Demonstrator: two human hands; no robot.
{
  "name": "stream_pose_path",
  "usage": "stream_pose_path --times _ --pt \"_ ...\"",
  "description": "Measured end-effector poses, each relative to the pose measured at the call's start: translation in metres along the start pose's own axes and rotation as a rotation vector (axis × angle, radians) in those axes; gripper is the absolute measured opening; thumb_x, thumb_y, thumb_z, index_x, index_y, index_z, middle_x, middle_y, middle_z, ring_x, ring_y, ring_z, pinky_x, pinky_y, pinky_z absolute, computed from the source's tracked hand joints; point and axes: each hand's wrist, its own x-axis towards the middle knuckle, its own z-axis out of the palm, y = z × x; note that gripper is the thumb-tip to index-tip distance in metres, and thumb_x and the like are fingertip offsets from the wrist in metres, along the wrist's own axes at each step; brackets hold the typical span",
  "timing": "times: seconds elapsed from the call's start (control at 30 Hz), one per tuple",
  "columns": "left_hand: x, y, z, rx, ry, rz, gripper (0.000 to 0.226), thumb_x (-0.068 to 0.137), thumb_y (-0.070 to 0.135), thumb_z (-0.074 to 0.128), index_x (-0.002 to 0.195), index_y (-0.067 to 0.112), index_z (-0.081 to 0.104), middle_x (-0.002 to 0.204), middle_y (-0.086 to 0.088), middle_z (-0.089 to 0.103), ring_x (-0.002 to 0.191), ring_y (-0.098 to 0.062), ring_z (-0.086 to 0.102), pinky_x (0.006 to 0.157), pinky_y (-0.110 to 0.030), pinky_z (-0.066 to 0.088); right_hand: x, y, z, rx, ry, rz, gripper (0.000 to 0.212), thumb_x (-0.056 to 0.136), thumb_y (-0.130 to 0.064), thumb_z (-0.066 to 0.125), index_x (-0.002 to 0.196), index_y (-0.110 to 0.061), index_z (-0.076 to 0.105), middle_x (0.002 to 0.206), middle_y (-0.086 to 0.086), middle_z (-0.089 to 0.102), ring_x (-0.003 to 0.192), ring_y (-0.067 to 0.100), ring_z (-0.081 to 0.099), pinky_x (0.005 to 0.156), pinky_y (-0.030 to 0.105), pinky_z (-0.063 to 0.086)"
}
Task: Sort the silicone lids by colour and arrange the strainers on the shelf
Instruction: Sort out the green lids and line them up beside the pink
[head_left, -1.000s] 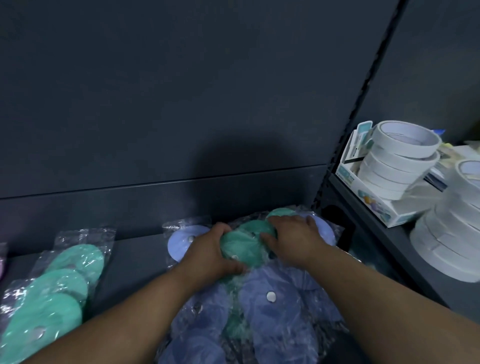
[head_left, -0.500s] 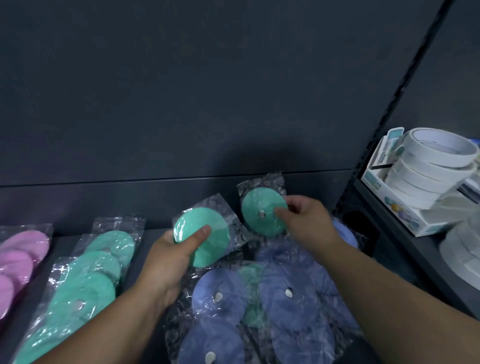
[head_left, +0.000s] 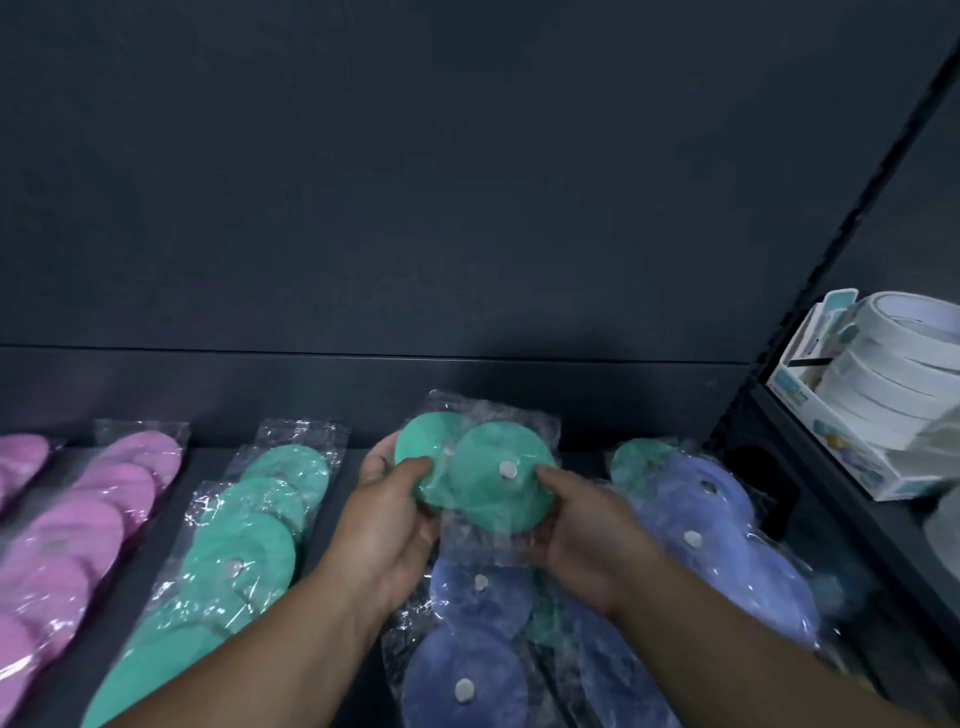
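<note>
Your left hand (head_left: 384, 525) pinches the first green lid (head_left: 415, 460), your right hand (head_left: 587, 535) the second green lid (head_left: 493, 493). They overlap above the blue pile (head_left: 467, 670).

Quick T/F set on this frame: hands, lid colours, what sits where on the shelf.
1. The left hand and the right hand both hold bagged green lids. True.
2. The pink lids lie to the right of the blue lids. False: they are at the far left, beyond the green row.
3. A stray green lid lies among the blue lids. True.
4. The white box holds strainers. False: it holds tape rolls.
</note>
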Motion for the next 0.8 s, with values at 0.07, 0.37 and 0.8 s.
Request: stream_pose_path --times 0.07,0.37,0.8 --pt "-0.005 -0.001 -0.002 0.022 -0.001 -0.047 0.027 0.096 0.007 0.044 0.122 0.005 0.052 0.110 -0.024 0.066 0.097 -0.042 0.065 0.085 -0.066 0.047 0.003 0.007 0.005 -0.011 -0.007 0.021 0.030 0.098 -0.018 0.047 0.119 0.001 0.056 0.108 0.023 0.068 0.095 0.037 0.067 0.061 0.045 0.059" --pt "-0.003 0.006 -0.027 0.477 -0.033 0.092 0.040 0.077 0.038 0.075 0.103 0.012 0.059 0.098 -0.009 0.073 0.092 -0.024 0.069 0.087 -0.040 0.053 0.003 0.007 0.012 -0.215 0.043 -0.133 0.019 0.097 -0.013 0.051 0.110 -0.001 0.057 0.105 0.022 0.068 0.083 0.031 0.068 0.063 0.037 0.057" --pt "0.004 0.025 -0.071 0.660 0.110 0.250 0.075 0.070 0.026 0.083 0.132 0.042 0.042 0.127 0.009 0.053 0.115 -0.010 0.052 0.102 -0.031 0.042 0.054 -0.006 0.026 -1.013 0.319 -0.420 0.026 0.089 -0.023 0.064 0.112 -0.012 0.060 0.113 0.009 0.065 0.094 0.020 0.060 0.077 0.025 0.042"
